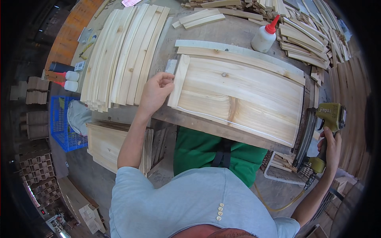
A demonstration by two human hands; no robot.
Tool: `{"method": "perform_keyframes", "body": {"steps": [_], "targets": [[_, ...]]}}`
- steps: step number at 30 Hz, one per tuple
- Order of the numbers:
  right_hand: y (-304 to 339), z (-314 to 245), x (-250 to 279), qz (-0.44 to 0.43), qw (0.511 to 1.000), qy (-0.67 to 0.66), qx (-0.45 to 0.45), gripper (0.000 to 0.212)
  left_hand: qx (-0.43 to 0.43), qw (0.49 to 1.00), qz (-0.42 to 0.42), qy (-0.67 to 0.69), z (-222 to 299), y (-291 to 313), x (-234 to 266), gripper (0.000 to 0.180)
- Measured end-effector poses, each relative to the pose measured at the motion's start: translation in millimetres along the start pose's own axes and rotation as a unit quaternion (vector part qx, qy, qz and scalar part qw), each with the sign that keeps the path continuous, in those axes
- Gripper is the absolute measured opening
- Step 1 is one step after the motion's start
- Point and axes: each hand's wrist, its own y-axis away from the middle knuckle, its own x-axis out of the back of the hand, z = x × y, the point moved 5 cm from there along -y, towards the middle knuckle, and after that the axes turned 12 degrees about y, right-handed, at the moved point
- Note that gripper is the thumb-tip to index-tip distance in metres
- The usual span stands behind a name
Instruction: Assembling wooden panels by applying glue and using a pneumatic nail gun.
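Note:
A pale wooden panel (206,87) lies on the workbench in front of me, with a thin white glue line along its near and right edges. A short wooden strip (179,79) sits across its left end, and a long strip (242,63) runs along its far edge. My left hand (156,90) is closed, with curled fingertips against the left side of the short strip; what they may pinch is hidden. Off the panel's right end, my right hand (331,147) grips the handle of an olive-green nail gun (330,117), whose dark magazine slants down and left.
Many long boards (127,55) are stacked at the left. A white glue bottle (263,37) with a red cap stands behind the panel, before piled wood strips (303,41). A blue crate (59,123) sits lower left. The yellowish air hose (278,209) loops below the gun.

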Motion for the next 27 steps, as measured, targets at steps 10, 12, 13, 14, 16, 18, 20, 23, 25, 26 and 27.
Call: {"method": "perform_keyframes", "body": {"steps": [10,12,13,14,16,18,20,23,25,26,27], "targets": [[2.7,-1.6,-1.4,0.015,1.0,0.005,0.006,0.028,-0.157,0.942,0.094,-0.28,26.7,5.6,-26.3,0.033],[2.4,-2.2,-0.7,0.02,1.0,0.017,-0.008,0.028,-0.233,0.897,0.097,-0.364,31.3,4.2,-34.6,0.035],[2.4,-3.3,-1.1,0.016,1.0,0.011,-0.007,0.028,-0.228,0.898,0.092,-0.366,29.3,2.2,-34.8,0.035],[2.1,-3.8,-2.1,0.004,1.0,0.012,-0.008,0.028,-0.228,0.896,0.084,-0.371,28.8,0.3,-34.4,0.036],[3.4,-1.6,0.5,0.013,1.0,0.012,-0.021,0.028,-0.208,0.904,0.068,-0.368,27.4,-6.0,-38.3,0.038],[3.7,-1.2,0.4,0.014,0.999,-0.005,-0.034,0.029,-0.17,0.918,0.061,-0.354,29.0,-8.4,-39.9,0.037],[5.7,-6.1,0.9,0.012,1.0,-0.016,-0.011,0.028,-0.164,0.925,0.042,-0.339,34.6,-5.5,-49.2,0.036],[8.1,-9.7,1.9,0.001,1.0,-0.027,-0.004,0.028,-0.229,0.9,0.067,-0.364,55.0,-8.9,-81.3,0.033],[9.4,-12.8,1.7,0.0,1.0,-0.028,-0.009,0.028,-0.366,0.881,-0.02,-0.3,73.1,-14.5,-130.1,0.03],[8.8,-15.4,0.3,-0.007,0.999,-0.035,-0.01,0.029,-0.395,0.87,-0.083,-0.284,79.5,-20.2,-159.6,0.027],[8.3,-18.1,6.3,-0.003,0.999,-0.035,-0.01,0.029,-0.387,0.872,-0.083,-0.287,89.1,-20.6,-166.8,0.027]]}}
